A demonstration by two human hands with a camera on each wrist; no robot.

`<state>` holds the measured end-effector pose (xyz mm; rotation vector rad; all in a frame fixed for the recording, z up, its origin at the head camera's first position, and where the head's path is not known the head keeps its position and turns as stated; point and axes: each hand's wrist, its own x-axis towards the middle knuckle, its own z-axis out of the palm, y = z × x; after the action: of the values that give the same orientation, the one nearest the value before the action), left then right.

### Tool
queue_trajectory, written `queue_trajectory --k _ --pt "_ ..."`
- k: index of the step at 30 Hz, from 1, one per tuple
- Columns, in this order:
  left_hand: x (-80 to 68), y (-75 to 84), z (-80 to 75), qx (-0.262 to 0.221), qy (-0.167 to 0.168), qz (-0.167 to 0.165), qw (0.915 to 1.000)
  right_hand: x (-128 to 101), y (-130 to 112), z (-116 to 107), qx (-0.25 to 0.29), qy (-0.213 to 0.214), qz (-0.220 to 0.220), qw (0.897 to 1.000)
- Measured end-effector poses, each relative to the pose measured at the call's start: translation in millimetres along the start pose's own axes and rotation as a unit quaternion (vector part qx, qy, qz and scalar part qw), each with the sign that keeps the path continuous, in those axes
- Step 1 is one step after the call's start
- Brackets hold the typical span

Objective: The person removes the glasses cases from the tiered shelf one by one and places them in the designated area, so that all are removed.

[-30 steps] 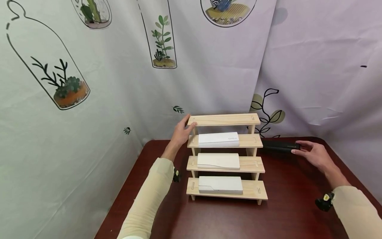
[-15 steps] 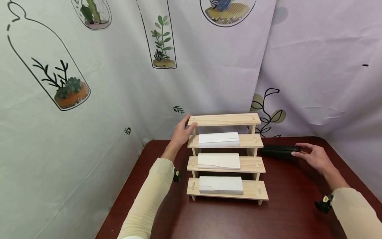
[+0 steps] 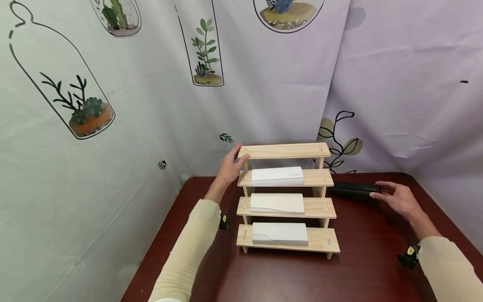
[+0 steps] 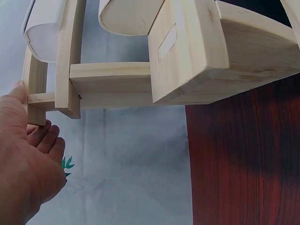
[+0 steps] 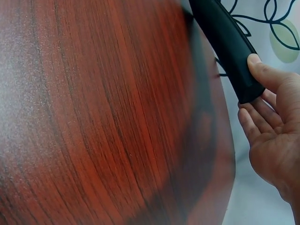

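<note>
Fingers (image 5: 262, 77) of right hand (image 3: 396, 198), loosely straight, tips against black case (image 3: 352, 189) end beside wooden rack (image 3: 320, 207).

Dark red-brown wooden table (image 3: 286, 277) carried 2 things directly. A pale wood stepped rack (image 3: 286, 201) with 4 tiers stood near the table's back edge, slightly left of middle. A long black case (image 3: 352, 189) lay flat just right of the rack's upper tiers. 3 white cases sat on the lower 3 tiers; the top tier was bare.
</note>
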<state>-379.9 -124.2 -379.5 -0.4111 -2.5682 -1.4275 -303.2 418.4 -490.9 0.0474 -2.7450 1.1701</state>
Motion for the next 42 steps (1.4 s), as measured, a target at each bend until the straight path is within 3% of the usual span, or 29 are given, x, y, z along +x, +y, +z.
queue_trajectory --k 17,28,42 --pt "0.1 -0.9 -0.8 0.006 -0.001 0.011 0.9999 1.7 10.3 5.0 0.005 0.004 0.022 1.000" --pt "1.2 -2.6 -0.5 0.013 0.002 0.013 0.9998 2.9 14.6 10.0 -0.022 0.021 0.021 0.999" --pt "0.7 0.1 -0.6 0.016 0.000 0.008 0.9998 -0.9 20.3 13.6 -0.042 0.009 0.028 0.999"
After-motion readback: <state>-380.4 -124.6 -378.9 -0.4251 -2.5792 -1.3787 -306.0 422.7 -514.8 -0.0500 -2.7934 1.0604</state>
